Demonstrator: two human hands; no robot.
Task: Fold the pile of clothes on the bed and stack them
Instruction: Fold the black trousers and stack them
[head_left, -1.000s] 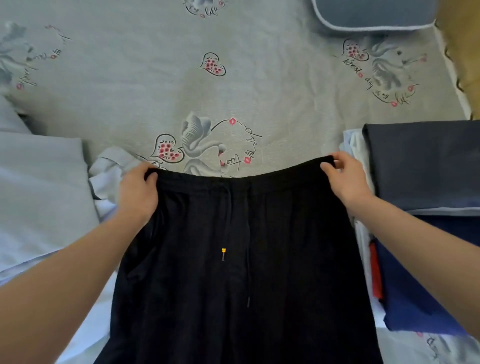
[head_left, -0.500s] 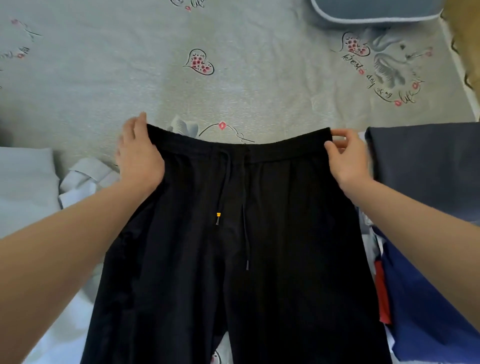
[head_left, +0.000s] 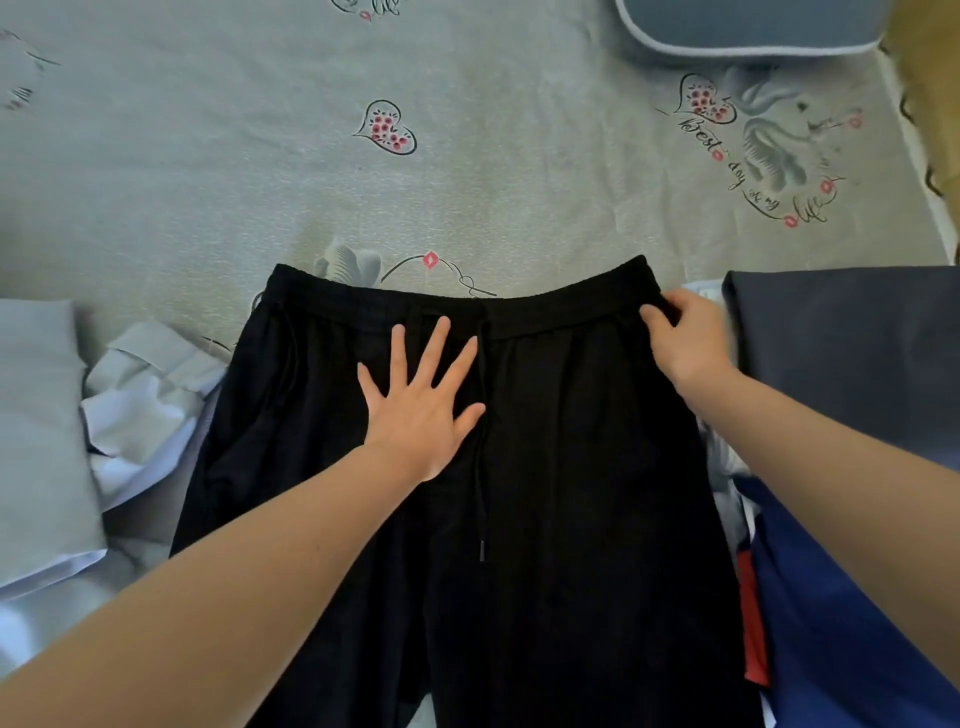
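- Where the bed (head_left: 218, 171) sheet shows, script reads "Best day of my life" beside two printed hearts.
- One pair of black trousers (head_left: 545, 467) lies flat on it.
- Left hand (head_left: 421, 395) presses them, fingers spread; right hand (head_left: 685, 343) pinches the waistband.

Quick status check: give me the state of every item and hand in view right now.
Black trousers: unfolded, spread flat on the bed, waistband away from the person.
Left hand: fingers spread, pressing flat on the trousers.
Right hand: pinches the waistband's right end.
Dark navy garment: folded, on the right-side stack.
Pale blue clothes: crumpled, unfolded.
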